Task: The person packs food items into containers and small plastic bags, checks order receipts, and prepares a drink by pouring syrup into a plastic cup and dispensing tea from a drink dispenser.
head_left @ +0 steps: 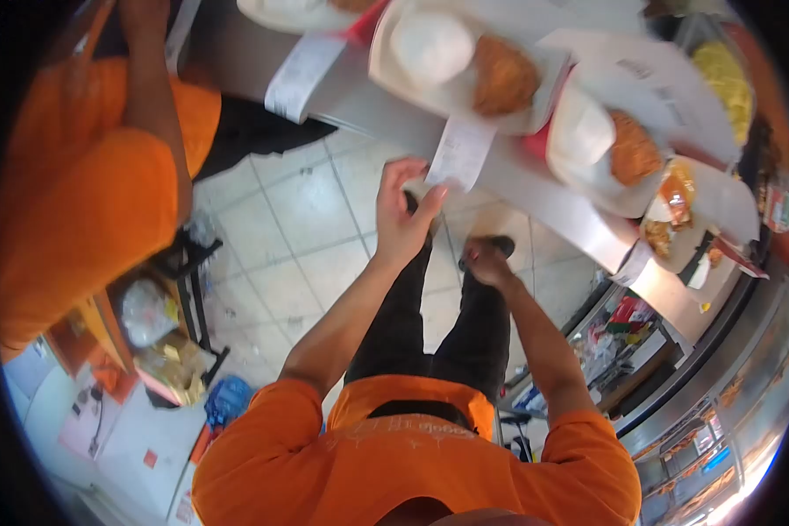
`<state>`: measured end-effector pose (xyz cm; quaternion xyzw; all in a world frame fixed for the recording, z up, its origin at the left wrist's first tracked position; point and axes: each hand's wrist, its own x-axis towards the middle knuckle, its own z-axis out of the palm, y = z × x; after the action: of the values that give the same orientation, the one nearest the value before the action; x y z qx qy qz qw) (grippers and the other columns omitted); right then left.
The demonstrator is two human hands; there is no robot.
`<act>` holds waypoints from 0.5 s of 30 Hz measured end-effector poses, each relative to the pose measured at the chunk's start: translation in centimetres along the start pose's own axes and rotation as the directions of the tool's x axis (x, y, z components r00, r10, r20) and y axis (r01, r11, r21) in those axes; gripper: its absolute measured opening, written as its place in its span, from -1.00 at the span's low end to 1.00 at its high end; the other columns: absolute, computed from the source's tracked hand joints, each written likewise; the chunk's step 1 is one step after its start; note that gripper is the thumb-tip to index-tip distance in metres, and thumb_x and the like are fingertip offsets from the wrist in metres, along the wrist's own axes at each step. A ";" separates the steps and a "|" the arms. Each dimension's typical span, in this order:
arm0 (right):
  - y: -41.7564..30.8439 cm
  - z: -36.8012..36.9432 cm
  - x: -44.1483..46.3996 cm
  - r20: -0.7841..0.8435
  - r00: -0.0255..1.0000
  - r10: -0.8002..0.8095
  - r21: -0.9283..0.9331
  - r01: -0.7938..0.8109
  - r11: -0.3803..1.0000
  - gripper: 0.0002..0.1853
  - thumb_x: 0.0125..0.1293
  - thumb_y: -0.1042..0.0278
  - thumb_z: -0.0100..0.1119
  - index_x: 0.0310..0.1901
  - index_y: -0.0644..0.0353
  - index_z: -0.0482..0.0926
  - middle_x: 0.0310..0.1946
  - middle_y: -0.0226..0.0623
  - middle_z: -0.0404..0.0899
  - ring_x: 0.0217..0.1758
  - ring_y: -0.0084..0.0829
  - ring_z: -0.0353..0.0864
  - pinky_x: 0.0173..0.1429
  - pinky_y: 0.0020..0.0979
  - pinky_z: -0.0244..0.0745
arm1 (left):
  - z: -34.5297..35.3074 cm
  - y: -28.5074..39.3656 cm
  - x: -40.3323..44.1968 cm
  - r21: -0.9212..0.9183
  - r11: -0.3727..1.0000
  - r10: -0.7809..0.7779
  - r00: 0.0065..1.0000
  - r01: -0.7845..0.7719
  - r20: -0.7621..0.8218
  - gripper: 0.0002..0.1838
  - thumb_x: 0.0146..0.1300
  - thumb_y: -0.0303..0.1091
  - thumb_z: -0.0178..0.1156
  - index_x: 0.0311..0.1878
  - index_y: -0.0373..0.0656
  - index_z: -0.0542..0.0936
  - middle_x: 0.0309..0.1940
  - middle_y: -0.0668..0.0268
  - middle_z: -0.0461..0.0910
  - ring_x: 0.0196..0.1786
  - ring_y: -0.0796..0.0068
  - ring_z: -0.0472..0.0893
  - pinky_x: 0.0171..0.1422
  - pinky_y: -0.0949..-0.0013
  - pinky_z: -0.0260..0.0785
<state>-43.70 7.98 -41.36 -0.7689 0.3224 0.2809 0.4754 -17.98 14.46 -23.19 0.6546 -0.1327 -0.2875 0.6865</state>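
My left hand [403, 215] is raised at the counter's edge, its thumb and fingers closed round the lower left side of a white printed receipt [461, 156]. The receipt's upper end lies at the rim of an open paper box [380, 66], which holds a mound of white rice [432, 46] and a piece of fried chicken [505, 77]. Lower and to the right, my right hand [489, 265] hangs above the floor, away from the counter. Its fingers are partly turned from view and blurred, and I see no object in them.
More open boxes [587, 171] with rice and chicken line the metal counter [535, 188]. Another receipt [302, 77] hangs at the left. A co-worker in an orange shirt [105, 202] stands close on that side. Shelves [640, 351] are below right, and a lit glass cabinet [728, 430] beyond.
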 end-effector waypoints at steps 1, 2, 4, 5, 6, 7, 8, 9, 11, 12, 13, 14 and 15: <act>-2.8 -1.7 -1.8 0.041 0.999 -0.032 0.017 0.031 0.999 -0.68 0.31 0.13 0.21 0.00 0.12 0.62 -0.14 -0.09 0.68 -0.04 -0.07 0.68 0.09 -0.15 0.54 | -0.3 0.0 -0.1 0.060 0.998 0.022 1.000 -0.020 -0.021 -0.56 0.21 -0.42 0.35 0.10 -0.28 0.42 -0.04 0.24 0.48 0.10 0.41 0.45 0.31 0.35 0.22; -5.1 -3.1 -3.7 0.023 0.989 -0.145 0.041 0.144 0.989 -0.67 0.32 0.11 0.21 0.03 0.06 0.61 -0.13 -0.10 0.67 -0.08 -0.06 0.67 0.08 -0.14 0.54 | -0.7 0.8 0.1 0.138 0.987 0.078 0.997 -0.076 -0.004 -0.56 0.22 -0.40 0.33 0.10 -0.28 0.42 -0.01 0.21 0.47 0.12 0.37 0.44 0.33 0.32 0.20; -9.8 -7.1 -7.7 0.175 0.971 -0.165 0.012 0.166 0.986 -0.60 0.33 0.10 0.21 0.15 0.05 0.54 0.00 -0.11 0.62 -0.03 -0.05 0.65 0.12 -0.12 0.53 | -1.6 2.1 0.4 0.254 0.949 0.194 0.981 -0.185 -0.009 -0.58 0.24 -0.37 0.29 0.11 -0.28 0.42 0.03 0.16 0.43 0.16 0.29 0.41 0.36 0.26 0.17; -13.5 -10.9 -10.1 0.212 0.938 -0.274 0.074 0.264 0.962 -0.55 0.34 0.12 0.20 0.22 0.04 0.50 0.04 -0.06 0.59 0.01 -0.08 0.65 0.13 -0.13 0.53 | -2.0 2.6 0.7 0.289 0.928 0.255 0.966 -0.235 -0.034 -0.59 0.25 -0.37 0.27 0.11 -0.28 0.41 0.05 0.13 0.41 0.18 0.24 0.39 0.37 0.22 0.15; -17.5 -15.8 -12.7 0.346 0.878 -0.329 0.245 0.254 0.936 -0.51 0.36 0.10 0.20 0.27 0.09 0.47 0.06 -0.07 0.58 0.03 -0.15 0.65 0.13 -0.19 0.53 | -2.5 3.1 0.9 0.341 0.883 0.348 0.937 -0.323 -0.012 -0.59 0.25 -0.38 0.25 0.11 -0.28 0.41 0.05 0.11 0.40 0.17 0.21 0.38 0.37 0.20 0.14; -20.7 -20.5 -15.5 0.351 0.838 -0.418 0.363 0.290 0.886 -0.46 0.37 0.06 0.22 0.28 0.16 0.45 0.05 -0.13 0.60 0.03 -0.27 0.65 0.13 -0.27 0.52 | -2.8 3.9 1.7 0.393 0.829 0.429 0.903 -0.397 0.008 -0.60 0.25 -0.39 0.23 0.11 -0.28 0.40 0.05 0.09 0.39 0.17 0.17 0.37 0.37 0.19 0.13; -23.8 -25.6 -18.2 0.348 0.803 -0.485 0.414 0.332 0.847 -0.47 0.36 0.13 0.27 0.27 0.20 0.46 0.05 -0.21 0.60 0.04 -0.35 0.63 0.15 -0.32 0.52 | -2.5 5.3 2.8 0.375 0.819 0.459 0.888 -0.434 0.025 -0.60 0.25 -0.39 0.23 0.11 -0.28 0.40 0.05 0.09 0.39 0.17 0.17 0.37 0.37 0.19 0.13; -25.5 -30.2 -20.2 0.322 0.779 -0.537 0.452 0.372 0.811 -0.48 0.33 0.19 0.30 0.27 0.19 0.48 0.07 -0.22 0.60 0.05 -0.37 0.63 0.16 -0.33 0.52 | -2.2 7.1 3.4 0.371 0.798 0.502 0.865 -0.475 0.028 -0.60 0.25 -0.39 0.23 0.10 -0.27 0.39 0.03 0.09 0.39 0.14 0.17 0.38 0.34 0.18 0.16; -27.3 -39.3 -23.2 0.196 0.755 -0.626 0.458 0.494 0.739 -0.51 0.26 0.34 0.38 0.22 0.18 0.53 0.08 -0.26 0.62 0.06 -0.41 0.64 0.20 -0.37 0.51 | -1.5 10.5 4.8 0.367 0.778 0.536 0.844 -0.510 0.036 -0.60 0.25 -0.39 0.22 0.10 -0.26 0.38 0.01 0.09 0.39 0.11 0.16 0.39 0.31 0.17 0.18; -27.8 -43.5 -24.6 0.053 0.817 -0.575 0.358 0.522 0.774 -0.52 0.20 0.38 0.40 0.17 0.20 0.56 -0.02 -0.30 0.67 -0.01 -0.41 0.67 0.15 -0.37 0.53 | -0.7 12.3 6.1 0.334 0.749 0.593 0.804 -0.572 0.049 -0.61 0.25 -0.39 0.23 0.09 -0.26 0.38 0.00 0.09 0.39 0.10 0.17 0.39 0.29 0.16 0.20; -28.7 -48.2 -24.8 -0.086 0.788 -0.610 0.120 0.616 0.779 -0.58 0.18 0.39 0.38 0.09 0.22 0.60 -0.14 -0.36 0.69 -0.09 -0.45 0.68 0.07 -0.38 0.55 | 0.0 14.1 7.3 0.300 0.715 0.647 0.760 -0.632 0.059 -0.62 0.25 -0.39 0.23 0.08 -0.26 0.38 -0.02 0.10 0.39 0.08 0.19 0.39 0.27 0.16 0.22; -28.7 -50.7 -24.7 -0.386 0.810 -0.441 0.170 0.532 0.829 -0.67 0.22 0.38 0.32 0.01 0.25 0.63 -0.20 -0.38 0.68 -0.15 -0.52 0.65 0.00 -0.41 0.54 | 0.9 16.2 8.6 0.321 0.670 0.684 0.724 -0.670 0.084 -0.63 0.26 -0.38 0.23 0.06 -0.26 0.37 -0.04 0.11 0.40 0.05 0.21 0.41 0.22 0.16 0.28; -29.2 -55.1 -23.0 -0.497 0.718 -0.488 0.016 0.569 0.822 -0.73 0.30 0.33 0.24 -0.04 0.29 0.64 -0.22 -0.38 0.66 -0.18 -0.54 0.62 -0.02 -0.43 0.52 | 1.8 18.2 9.5 0.317 0.672 0.683 0.726 -0.669 0.084 -0.63 0.26 -0.38 0.23 0.06 -0.26 0.37 -0.04 0.11 0.40 0.05 0.21 0.41 0.22 0.16 0.28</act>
<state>-29.13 -27.06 13.12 -0.8303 0.2165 -0.0908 0.5055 -7.32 7.19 -7.07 0.6684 -0.3966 0.0265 0.6287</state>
